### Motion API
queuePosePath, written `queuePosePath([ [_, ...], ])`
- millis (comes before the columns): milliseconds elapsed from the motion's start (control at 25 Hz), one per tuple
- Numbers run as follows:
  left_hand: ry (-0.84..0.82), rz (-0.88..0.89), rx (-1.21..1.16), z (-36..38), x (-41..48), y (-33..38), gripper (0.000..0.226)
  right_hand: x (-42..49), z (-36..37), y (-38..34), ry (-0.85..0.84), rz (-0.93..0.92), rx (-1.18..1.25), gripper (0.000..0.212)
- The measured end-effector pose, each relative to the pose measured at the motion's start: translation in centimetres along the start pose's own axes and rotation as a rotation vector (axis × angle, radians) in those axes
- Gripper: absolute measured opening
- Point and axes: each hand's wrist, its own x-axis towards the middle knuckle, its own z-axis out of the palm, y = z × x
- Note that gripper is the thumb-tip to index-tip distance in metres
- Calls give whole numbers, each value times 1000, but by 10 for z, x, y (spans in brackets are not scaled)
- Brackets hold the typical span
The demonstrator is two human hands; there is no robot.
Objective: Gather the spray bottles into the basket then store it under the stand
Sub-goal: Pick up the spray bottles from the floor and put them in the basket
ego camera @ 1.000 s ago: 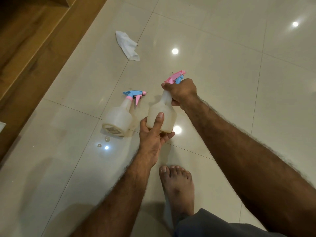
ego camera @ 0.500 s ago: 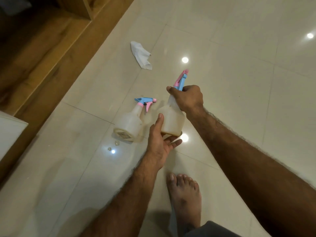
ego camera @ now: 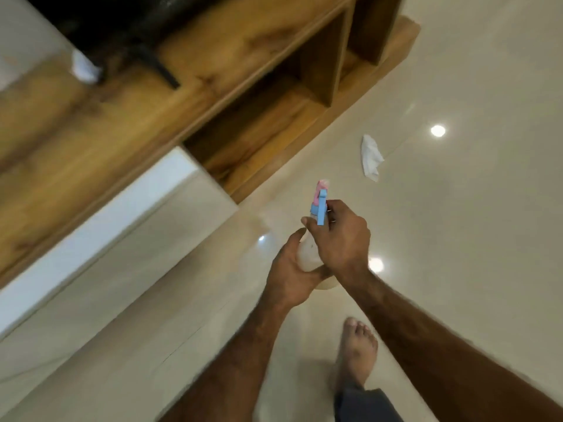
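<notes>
Both hands are closing on one spray bottle (ego camera: 307,254): the right hand (ego camera: 341,239) is wrapping the neck just below the trigger head (ego camera: 320,202), while the left hand (ego camera: 289,269) is cupping the translucent body from the left and beneath. The bottle is sitting between the two palms, above the glossy tiled floor (ego camera: 457,239) and just ahead of a bare foot (ego camera: 356,348). Its long axis is running near upright in the view, base toward the wearer and slightly right, the pink-and-blue trigger head pointing away, toward the wooden stand (ego camera: 182,123). The stand's open lower shelf (ego camera: 274,129) is lying up and to the left of the grip, nearer the left hand than the right. A pale flat edge (ego camera: 100,223), blurred, is lying to the left of the grip; whether it belongs to the basket cannot be told, and no basket is plainly showing. A crumpled white tissue (ego camera: 370,161) is resting on the floor beyond and right of the grip, well apart from it. Judged from this view, the coming move is likely calling for carrying the bottle leftward, with the right hand steering the neck; motion blur is softening much of the left side.
</notes>
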Motion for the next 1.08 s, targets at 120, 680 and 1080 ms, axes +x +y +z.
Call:
queuePosePath([
  [120,104,-13,-37,-82,-64,14,68,-54,8,-101,-182,-136,-36,39],
  [680,923,82,-241,-416,-303,-117,60,-301,212,-390,-682,-800,-218,37],
  [1080,1320,-53,-202,-539,-447,-290,56,-497,368,-449,-991,-1119,-231,55],
])
